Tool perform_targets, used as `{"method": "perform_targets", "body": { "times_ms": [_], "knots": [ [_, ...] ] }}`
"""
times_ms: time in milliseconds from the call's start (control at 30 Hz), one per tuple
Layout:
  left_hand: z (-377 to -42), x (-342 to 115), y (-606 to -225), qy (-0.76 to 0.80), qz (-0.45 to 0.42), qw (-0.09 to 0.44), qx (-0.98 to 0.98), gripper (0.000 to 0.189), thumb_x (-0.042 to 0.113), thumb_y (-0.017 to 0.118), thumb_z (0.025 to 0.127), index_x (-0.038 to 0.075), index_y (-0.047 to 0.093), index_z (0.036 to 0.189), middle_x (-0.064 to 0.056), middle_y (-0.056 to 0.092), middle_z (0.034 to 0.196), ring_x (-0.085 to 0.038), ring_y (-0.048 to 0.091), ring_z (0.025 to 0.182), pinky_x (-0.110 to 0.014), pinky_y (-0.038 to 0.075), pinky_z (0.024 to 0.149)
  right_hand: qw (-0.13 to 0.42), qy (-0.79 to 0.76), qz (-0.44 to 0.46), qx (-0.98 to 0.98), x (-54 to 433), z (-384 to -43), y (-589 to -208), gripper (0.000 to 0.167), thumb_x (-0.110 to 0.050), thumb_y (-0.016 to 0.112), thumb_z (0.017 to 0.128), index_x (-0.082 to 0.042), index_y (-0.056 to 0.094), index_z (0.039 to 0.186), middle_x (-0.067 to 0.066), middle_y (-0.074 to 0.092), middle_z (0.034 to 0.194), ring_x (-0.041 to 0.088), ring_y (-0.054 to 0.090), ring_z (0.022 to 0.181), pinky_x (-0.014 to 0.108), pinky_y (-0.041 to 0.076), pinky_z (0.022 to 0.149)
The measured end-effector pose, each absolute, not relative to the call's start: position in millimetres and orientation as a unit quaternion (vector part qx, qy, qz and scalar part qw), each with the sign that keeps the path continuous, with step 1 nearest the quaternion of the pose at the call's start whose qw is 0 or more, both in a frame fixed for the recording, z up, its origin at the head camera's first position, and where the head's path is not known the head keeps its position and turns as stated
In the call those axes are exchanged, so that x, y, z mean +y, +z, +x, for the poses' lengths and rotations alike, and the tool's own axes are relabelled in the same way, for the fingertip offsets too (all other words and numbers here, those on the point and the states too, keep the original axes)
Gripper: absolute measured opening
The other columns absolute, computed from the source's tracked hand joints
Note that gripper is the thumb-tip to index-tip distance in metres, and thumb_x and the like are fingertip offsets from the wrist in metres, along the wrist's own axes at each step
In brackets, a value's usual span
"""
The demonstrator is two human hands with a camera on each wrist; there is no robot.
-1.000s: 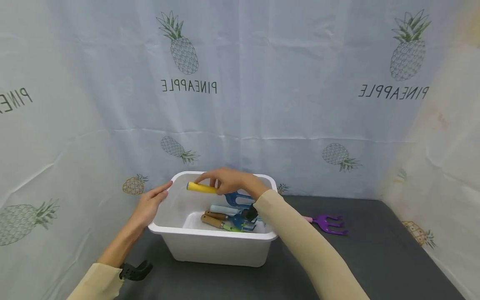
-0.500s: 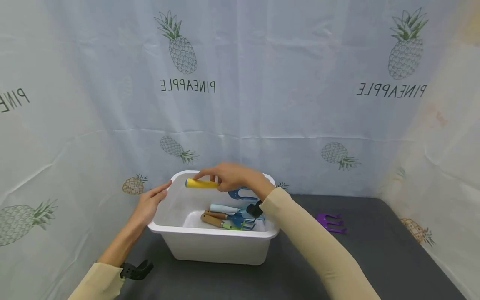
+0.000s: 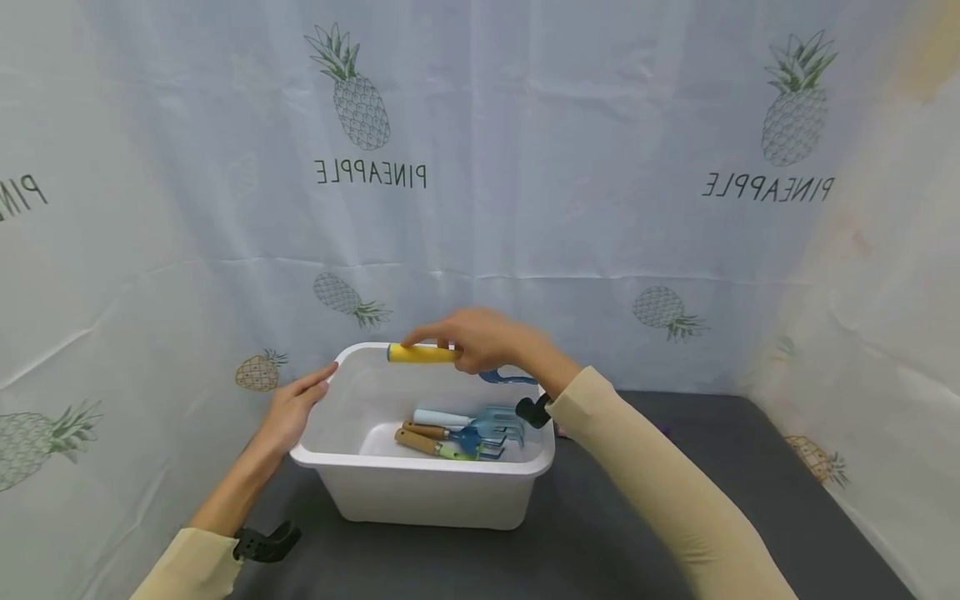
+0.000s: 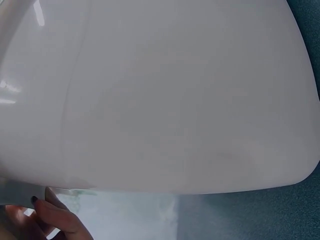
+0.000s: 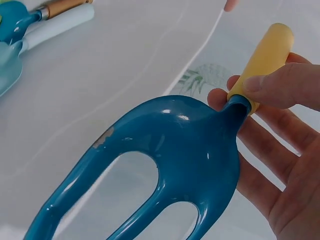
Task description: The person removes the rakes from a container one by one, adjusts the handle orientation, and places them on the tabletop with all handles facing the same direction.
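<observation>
Blue fork (image 5: 195,150) risen; our right hand (image 3: 487,340) pinches handle (image 5: 268,56), left hand (image 3: 290,417) grips tub (image 3: 427,497). Likely lifting out; next, clear rim (image 3: 420,467).

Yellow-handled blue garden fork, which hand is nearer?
Right: the right hand holds the fork by its handle; the left hand is farther, at the left side of the white rectangular plastic tub.

Five tools (image 3: 491,423), two hands (image 3: 480,337), one tub (image 3: 435,500)

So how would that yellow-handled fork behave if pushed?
The fork is probably stiff, with no sag when held. Its round handle might roll, but the wide head would likely stop it. That glossy blue may be slippery.
</observation>
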State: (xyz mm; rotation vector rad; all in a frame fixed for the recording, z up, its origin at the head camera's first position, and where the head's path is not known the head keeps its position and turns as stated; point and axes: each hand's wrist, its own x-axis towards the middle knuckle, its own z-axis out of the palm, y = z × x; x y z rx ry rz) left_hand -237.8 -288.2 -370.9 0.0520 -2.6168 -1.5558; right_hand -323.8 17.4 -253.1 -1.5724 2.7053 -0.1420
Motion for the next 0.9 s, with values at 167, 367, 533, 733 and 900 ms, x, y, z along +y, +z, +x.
{"method": "perform_targets", "body": {
  "times_ms": [167, 367, 533, 733, 900],
  "knots": [
    [-237, -290, -371, -0.518, 0.018, 0.042, -0.854, 0.052, 0.028, 0.034, 0.114, 0.01, 0.033, 0.162, -0.019, 0.027, 0.169, -0.043, 0.032, 0.153, -0.056, 0.036, 0.119, -0.002, -0.042, -0.495, 0.868, 32, -317, -247, 0.075, 0.003, 0.059, 0.087, -0.042, 0.055, 0.147, -0.002, 0.071, 0.124, 0.016, 0.064, 0.102, 0.025, 0.054, 0.066],
    [-237, -289, -371, -0.52, 0.02, 0.039, -0.853, 0.051, 0.026, 0.03, 0.114, 0.01, 0.032, 0.162, -0.02, 0.026, 0.169, -0.043, 0.031, 0.153, -0.057, 0.038, 0.118, -0.01, -0.052, -0.497, 0.866, 53, -310, -245, 0.076, 0.005, 0.059, 0.086, -0.039, 0.055, 0.148, -0.002, 0.069, 0.132, 0.017, 0.065, 0.104, 0.026, 0.055, 0.072],
    [-239, -289, -371, -0.523, 0.02, 0.031, -0.852, 0.05, 0.024, 0.032, 0.114, 0.01, 0.033, 0.162, -0.018, 0.026, 0.17, -0.041, 0.031, 0.154, -0.038, 0.047, 0.112, -0.02, -0.072, -0.492, 0.868, 77, -307, -244, 0.076, 0.006, 0.059, 0.086, -0.038, 0.055, 0.148, -0.002, 0.068, 0.136, 0.018, 0.066, 0.101, 0.027, 0.056, 0.074],
    [-241, -293, -371, -0.541, 0.013, 0.025, -0.84, 0.05, 0.021, 0.035, 0.113, 0.006, 0.031, 0.161, -0.021, 0.026, 0.168, -0.043, 0.035, 0.15, -0.008, 0.046, 0.082, -0.042, -0.069, -0.484, 0.871, 105, -304, -245, 0.073, 0.004, 0.059, 0.088, -0.038, 0.057, 0.147, -0.002, 0.069, 0.135, 0.019, 0.067, 0.102, 0.029, 0.058, 0.077],
    [-241, -294, -372, -0.536, 0.009, 0.011, -0.844, 0.051, 0.024, 0.032, 0.114, 0.01, 0.029, 0.163, -0.019, 0.022, 0.17, -0.043, 0.03, 0.153, -0.007, 0.045, 0.082, -0.05, -0.08, -0.466, 0.88, 129, -301, -249, 0.066, -0.003, 0.067, 0.09, -0.038, 0.058, 0.146, -0.004, 0.068, 0.138, 0.018, 0.068, 0.102, 0.03, 0.058, 0.077]
  ]
}}
